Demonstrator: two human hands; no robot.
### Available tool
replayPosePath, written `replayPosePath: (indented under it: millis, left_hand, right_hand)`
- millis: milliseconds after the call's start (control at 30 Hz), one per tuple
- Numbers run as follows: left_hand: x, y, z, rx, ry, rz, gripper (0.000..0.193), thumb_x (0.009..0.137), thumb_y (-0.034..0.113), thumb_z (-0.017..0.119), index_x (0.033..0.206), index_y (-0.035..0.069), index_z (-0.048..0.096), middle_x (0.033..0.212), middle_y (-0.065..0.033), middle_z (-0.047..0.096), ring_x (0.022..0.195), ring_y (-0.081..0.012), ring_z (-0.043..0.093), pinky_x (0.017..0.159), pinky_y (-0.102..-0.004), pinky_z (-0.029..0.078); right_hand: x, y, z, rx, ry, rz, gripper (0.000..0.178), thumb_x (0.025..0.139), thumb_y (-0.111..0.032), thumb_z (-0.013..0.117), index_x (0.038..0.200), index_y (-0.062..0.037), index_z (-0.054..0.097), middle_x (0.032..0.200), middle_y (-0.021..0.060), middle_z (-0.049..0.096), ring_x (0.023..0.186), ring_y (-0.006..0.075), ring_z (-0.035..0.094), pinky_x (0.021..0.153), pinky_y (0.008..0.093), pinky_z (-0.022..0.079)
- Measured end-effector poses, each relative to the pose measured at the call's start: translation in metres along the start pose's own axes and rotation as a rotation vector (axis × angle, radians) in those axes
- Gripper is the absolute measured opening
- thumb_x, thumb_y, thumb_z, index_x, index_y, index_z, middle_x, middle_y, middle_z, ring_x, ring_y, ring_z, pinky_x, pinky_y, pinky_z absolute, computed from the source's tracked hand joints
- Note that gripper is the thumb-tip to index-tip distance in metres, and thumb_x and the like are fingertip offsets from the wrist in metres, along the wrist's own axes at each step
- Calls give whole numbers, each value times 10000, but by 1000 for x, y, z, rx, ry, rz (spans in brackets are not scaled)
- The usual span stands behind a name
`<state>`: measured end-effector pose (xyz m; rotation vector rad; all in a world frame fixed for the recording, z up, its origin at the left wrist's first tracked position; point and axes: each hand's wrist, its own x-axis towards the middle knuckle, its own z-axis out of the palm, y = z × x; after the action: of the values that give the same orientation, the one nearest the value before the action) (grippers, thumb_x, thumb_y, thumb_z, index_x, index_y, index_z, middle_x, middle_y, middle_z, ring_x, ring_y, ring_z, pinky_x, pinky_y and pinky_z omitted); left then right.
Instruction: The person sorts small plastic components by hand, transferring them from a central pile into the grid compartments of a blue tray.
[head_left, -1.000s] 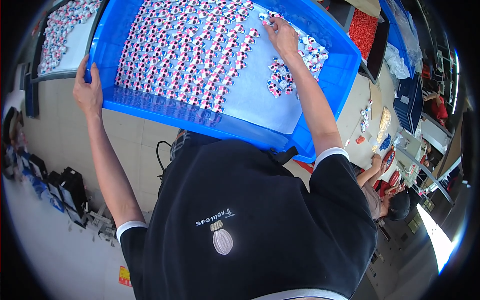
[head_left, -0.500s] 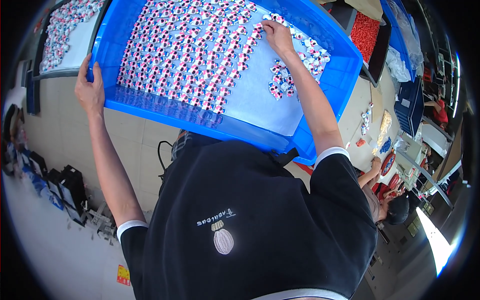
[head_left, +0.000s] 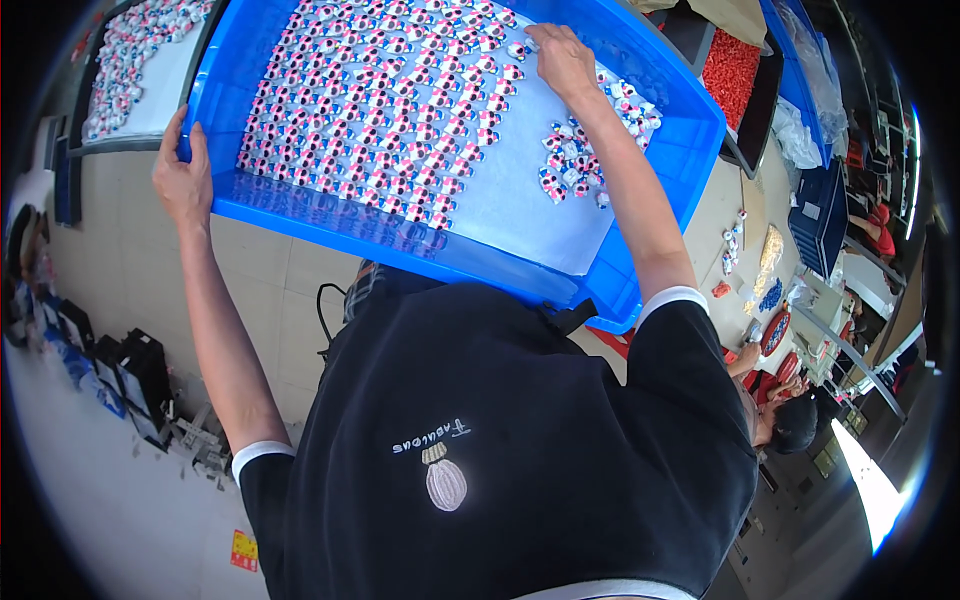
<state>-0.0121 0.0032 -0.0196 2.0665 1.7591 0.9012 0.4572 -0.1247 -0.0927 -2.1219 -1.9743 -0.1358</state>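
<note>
A large blue plastic tray (head_left: pixel 690 190) lies tilted in front of me, lined with a white sheet (head_left: pixel 540 215). Small white, pink and blue figurines (head_left: pixel 370 130) stand in close rows over its left and middle part. A loose heap of the same figurines (head_left: pixel 575 165) lies at the right side, partly behind my right forearm. My left hand (head_left: pixel 184 175) is closed on the tray's left rim, thumb inside. At the far side, my right hand (head_left: pixel 563 60) is closed with bent fingers beside the end of a row, close to a figurine (head_left: pixel 518 50); what its fingertips pinch is hidden.
Another dark-edged tray (head_left: pixel 150 95) with similar figurines stands at the far left. A bin of red pieces (head_left: pixel 730 75) stands beyond the tray's right corner. Another person (head_left: pixel 790 420) sits at the right near a table with a red dish (head_left: pixel 776 330).
My right hand has shifted slightly right, away from the row's end, and a figurine now shows beside its fingertips. The left hand still holds the rim.
</note>
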Motion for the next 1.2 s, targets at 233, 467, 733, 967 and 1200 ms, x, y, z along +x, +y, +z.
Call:
replayPosePath:
  millis: [233,467,733,967,1200]
  left_hand:
    - [1,-3,0,43,-12,13,355,897,301,615,1216,146,633,986,-109,699,824,-175,651,739,-310,493]
    - [1,-4,-1,46,-26,2,353,898,305,612,1217,155,633,988,-109,699,830,-185,654,747,-314,494]
    - [2,0,1,43,-16,13,352,896,309,615,1215,162,635,962,-103,701,804,-170,648,737,-308,493]
    - [-1,-4,0,25,-11,-15,349,894,315,616,1211,171,639,883,-79,698,729,-136,623,685,-293,484]
    - [1,-6,3,30,10,34,349,892,318,617,1211,181,640,839,-65,685,684,-121,596,661,-287,476]
  right_hand:
    - [5,4,4,-102,-171,-143,257,767,-34,565,1007,-55,652,998,108,627,1022,274,575,800,382,524]
    - [14,-4,6,393,-49,393,250,791,-190,644,963,-10,667,946,161,677,910,327,642,841,391,510]
    - [12,7,13,309,-337,476,292,791,-297,677,994,-92,726,946,182,693,925,334,659,866,392,509]
    - [2,12,-24,101,-156,519,271,818,-250,631,1040,-115,704,944,165,694,923,339,660,833,428,519]
    - [4,6,-2,-82,-63,202,151,802,-142,594,903,-64,673,938,133,663,835,315,673,699,450,546]
